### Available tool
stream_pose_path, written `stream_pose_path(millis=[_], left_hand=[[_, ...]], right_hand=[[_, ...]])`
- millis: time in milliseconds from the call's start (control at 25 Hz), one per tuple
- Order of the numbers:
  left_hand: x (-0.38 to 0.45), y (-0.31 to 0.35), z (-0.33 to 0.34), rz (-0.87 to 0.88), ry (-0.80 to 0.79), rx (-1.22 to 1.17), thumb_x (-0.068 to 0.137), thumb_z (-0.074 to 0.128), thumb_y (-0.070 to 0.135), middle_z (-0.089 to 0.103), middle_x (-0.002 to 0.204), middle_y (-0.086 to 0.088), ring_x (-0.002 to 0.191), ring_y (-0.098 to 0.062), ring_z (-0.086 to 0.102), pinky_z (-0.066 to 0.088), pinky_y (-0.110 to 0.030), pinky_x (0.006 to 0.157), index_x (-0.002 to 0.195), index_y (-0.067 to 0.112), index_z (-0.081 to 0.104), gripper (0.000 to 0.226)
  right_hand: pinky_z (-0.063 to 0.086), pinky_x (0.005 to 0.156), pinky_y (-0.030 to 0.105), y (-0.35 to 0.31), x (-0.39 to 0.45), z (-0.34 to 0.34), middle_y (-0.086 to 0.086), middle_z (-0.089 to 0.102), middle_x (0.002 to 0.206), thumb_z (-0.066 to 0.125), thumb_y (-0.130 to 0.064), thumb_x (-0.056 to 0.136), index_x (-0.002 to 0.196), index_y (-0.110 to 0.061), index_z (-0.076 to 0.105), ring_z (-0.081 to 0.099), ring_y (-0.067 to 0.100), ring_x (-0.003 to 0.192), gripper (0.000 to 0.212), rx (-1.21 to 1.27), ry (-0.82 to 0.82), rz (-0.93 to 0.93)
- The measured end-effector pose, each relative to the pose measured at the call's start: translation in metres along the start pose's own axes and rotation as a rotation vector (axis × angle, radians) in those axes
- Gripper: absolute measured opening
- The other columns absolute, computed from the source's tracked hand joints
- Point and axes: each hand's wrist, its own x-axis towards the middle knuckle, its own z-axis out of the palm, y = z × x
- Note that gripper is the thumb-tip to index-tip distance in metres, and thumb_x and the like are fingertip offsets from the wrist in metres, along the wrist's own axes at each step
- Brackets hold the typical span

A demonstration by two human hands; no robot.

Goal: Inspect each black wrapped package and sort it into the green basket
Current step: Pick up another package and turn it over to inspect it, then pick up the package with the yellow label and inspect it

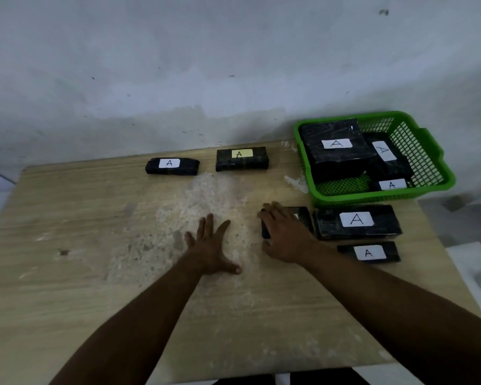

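Fingers of my right hand [285,234] curl over a black package [303,218] on the tabletop [95,218], just in front of the green basket [433,151]. My left hand [211,248] lies flat, fingers spread, holding nothing.

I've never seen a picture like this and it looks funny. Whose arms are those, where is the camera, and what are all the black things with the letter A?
There is no machine here. A person wears a camera on their head, so you see their own arms reaching out over a wooden table. The left hand lies flat and open on the table, holding nothing. The right hand is curled over a small black package, seemingly picking it up. The black things are wrapped packages, each with an A label. Two lie at the far edge, one with a white label and one with a yellow label. Two more lie near the right hand. At least three already sit in the green basket, where they all belong.
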Motion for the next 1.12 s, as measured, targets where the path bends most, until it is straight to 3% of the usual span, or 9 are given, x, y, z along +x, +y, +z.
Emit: stream_pose_path(millis=[120, 200, 360, 560, 720, 880, 1120], left_hand=[[0.000, -0.004, 0.002, -0.004, 0.020, -0.022, 0.062, 0.066, 0.079, -0.032, 0.159, -0.001, 0.146, -0.026, -0.028, -0.008, -0.063, 0.115, 0.153, 0.042, -0.008, 0.122], [0.000, -0.008, 0.000, -0.011, 0.096, -0.065, 0.075, 0.064, 0.068, -0.018, 0.164, 0.001, 0.150, -0.024, -0.015, -0.001, -0.059, 0.117, 0.153, 0.042, 0.009, 0.099], [0.003, -0.022, -0.008, -0.006, 0.295, -0.149, 0.087, 0.060, 0.048, 0.021, 0.160, 0.007, 0.146, -0.021, 0.018, 0.017, -0.051, 0.115, 0.140, 0.038, 0.042, 0.057], [0.023, -0.024, -0.018, 0.036, 0.383, -0.129, 0.089, 0.061, 0.044, 0.038, 0.149, 0.002, 0.136, -0.023, 0.036, 0.028, -0.046, 0.110, 0.137, 0.031, 0.049, 0.052], [0.052, -0.027, -0.039, 0.081, 0.382, -0.119, 0.088, 0.061, 0.045, 0.040, 0.147, -0.002, 0.134, -0.026, 0.039, 0.034, -0.047, 0.107, 0.138, 0.030, 0.048, 0.053], [0.081, -0.022, -0.060, 0.113, 0.487, -0.142, 0.086, 0.064, 0.045, 0.041, 0.147, -0.007, 0.133, -0.028, 0.042, 0.042, -0.048, 0.105, 0.140, 0.028, 0.045, 0.060], [0.124, -0.005, -0.099, 0.142, 0.494, -0.032, 0.084, 0.068, 0.043, 0.000, 0.164, -0.016, 0.150, -0.035, 0.004, 0.017, -0.051, 0.118, 0.155, 0.024, 0.019, 0.088]], right_hand=[[0.003, 0.123, 0.047, -0.028, -0.010, 0.037, 0.008, 0.001, 0.165, 0.050, -0.051, 0.087, 0.154, -0.018, 0.017, -0.007, 0.025, 0.152, 0.081, 0.028, 0.004, -0.130], [-0.008, 0.121, 0.045, -0.032, -0.016, 0.058, 0.008, -0.004, 0.165, 0.044, -0.058, 0.088, 0.155, -0.020, 0.013, -0.013, 0.025, 0.151, 0.083, -0.040, -0.031, -0.164], [0.001, 0.119, 0.049, -0.032, -0.027, 0.075, 0.016, 0.013, 0.163, 0.040, -0.056, 0.092, 0.154, -0.015, 0.025, 0.002, 0.033, 0.151, 0.075, -0.110, 0.006, -0.244], [-0.004, 0.121, 0.045, -0.027, -0.030, 0.088, 0.009, -0.001, 0.165, 0.036, -0.058, 0.095, 0.157, -0.022, 0.008, -0.009, 0.028, 0.151, 0.077, -0.076, 0.002, -0.288], [0.000, 0.120, 0.047, -0.028, -0.030, 0.084, 0.007, 0.001, 0.165, 0.038, -0.058, 0.092, 0.157, -0.023, 0.011, -0.006, 0.027, 0.152, 0.078, -0.029, -0.019, -0.268], [0.004, 0.121, 0.048, -0.027, -0.030, 0.086, 0.006, 0.004, 0.165, 0.041, -0.057, 0.091, 0.157, -0.023, 0.015, -0.005, 0.025, 0.152, 0.078, -0.013, 0.000, -0.273], [0.003, 0.122, 0.048, -0.026, -0.028, 0.088, 0.007, 0.002, 0.166, 0.042, -0.056, 0.089, 0.157, -0.023, 0.013, -0.008, 0.026, 0.152, 0.081, -0.011, -0.017, -0.277]])
